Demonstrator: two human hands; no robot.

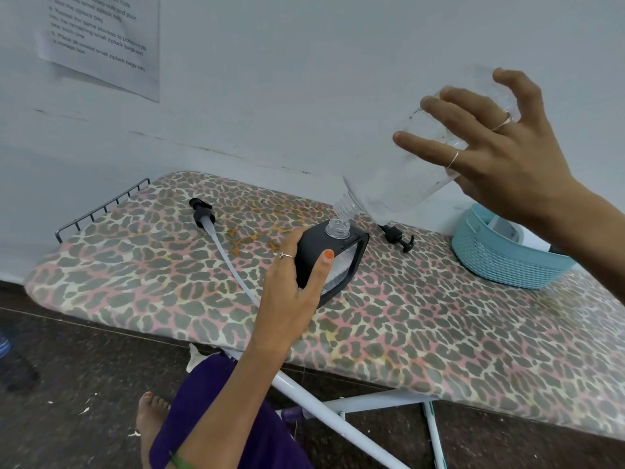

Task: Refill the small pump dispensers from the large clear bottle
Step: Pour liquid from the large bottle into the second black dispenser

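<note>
Above the middle of the ironing board [422,330], the large clear bottle [406,164] is tipped steeply, its long axis running from upper right down to lower left, threaded neck lowest and almost meeting the open mouth of the small dispenser [333,258]. The right hand [500,157] has its grip spread wide round the bottle's body, fingers curved over the clear wall. The left hand [294,292] wraps the dispenser's dark side, thumb across its front, holding it upright on the leopard-print cover. The dispenser is dark-framed with a clear panel and a clear threaded neck. One black pump head with a long pale tube [216,238] lies to the left, toward the wire rest [101,208]; a second pump [399,236] lies behind, near the wall. At the right a blue basket [500,258] stands close to the board's far edge, leaving open cover along the near edge.
</note>
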